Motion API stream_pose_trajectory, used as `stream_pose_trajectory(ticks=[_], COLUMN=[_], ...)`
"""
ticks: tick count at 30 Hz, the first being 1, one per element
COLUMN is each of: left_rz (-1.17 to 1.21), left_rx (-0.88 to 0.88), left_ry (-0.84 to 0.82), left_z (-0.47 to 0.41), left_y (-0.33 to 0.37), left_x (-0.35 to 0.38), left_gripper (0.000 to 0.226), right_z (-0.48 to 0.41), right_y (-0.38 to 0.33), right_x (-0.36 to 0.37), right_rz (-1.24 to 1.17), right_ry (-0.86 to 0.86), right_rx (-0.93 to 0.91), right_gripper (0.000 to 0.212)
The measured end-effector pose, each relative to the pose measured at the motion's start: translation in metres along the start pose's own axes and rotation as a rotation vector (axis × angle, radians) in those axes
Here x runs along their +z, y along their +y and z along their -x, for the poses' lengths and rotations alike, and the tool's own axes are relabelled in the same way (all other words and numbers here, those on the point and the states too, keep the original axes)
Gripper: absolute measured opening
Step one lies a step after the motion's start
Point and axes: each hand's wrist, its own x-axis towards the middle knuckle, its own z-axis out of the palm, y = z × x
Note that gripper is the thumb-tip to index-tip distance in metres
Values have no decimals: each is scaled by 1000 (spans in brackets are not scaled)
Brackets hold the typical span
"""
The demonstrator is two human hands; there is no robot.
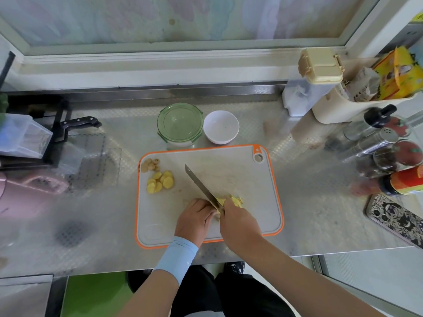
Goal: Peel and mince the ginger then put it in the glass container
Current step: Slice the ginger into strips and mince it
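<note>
On the grey plastic cutting board with the orange rim (272, 191), which lies in the middle of the shiny metal counter (309, 213), the person is cutting the pale yellow peeled ginger (232, 199) at the near side of the board, a little right of its centre. The right hand (240, 225) is clenched around the handle of the steel kitchen knife (198, 183); the handle itself is hidden in the fist and the blade points to the far left, with its near part on the ginger. The left hand (194, 219) is just beside the blade on its left, and its bent fingers hold down a small part of the ginger between the two hands. A group of round yellow ginger slices (160, 180) lies on the left part of the board, and some brownish ginger peel pieces (150, 164) lie at the far left corner. Just behind the board stands the round green-tinted glass container (180, 123); I cannot tell if its lid is on. The small white bowl (221, 126) stands to its right, touching or almost touching it
</note>
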Motion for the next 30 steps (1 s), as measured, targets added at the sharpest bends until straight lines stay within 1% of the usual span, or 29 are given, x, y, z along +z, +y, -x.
stream_pose_trajectory(ticks=[4,8,13,16,19,23,27,28,30], left_rz=[8,14,8,6,8,-2,-7,-9,-4], left_rx=[-6,-7,2,-14,-33,-85,-40,-26,-21], left_ry=[-11,-26,-27,-36,-34,-17,-12,-6,9], left_z=[1,0,0,1,0,-1,1,1,1], left_y=[-2,-2,-4,-4,-2,2,0,-2,-3], left_x=[1,2,3,4,2,2,3,3,4], left_gripper=[11,15,11,9,18,22,21,20,17], right_z=[14,16,13,8,-4,-18,-9,-4,6], right_y=[9,11,7,1,-9,-13,1,5,15], right_x=[6,9,9,8,5,5,7,9,11], right_rz=[41,45,58,67,60,102,24,26,49], right_ry=[-24,-23,-56,-69,-36,-17,10,18,12], right_rx=[23,32,29,13,-11,-55,-37,-32,-19], right_gripper=[22,20,27,24,16,21,9,10,16])
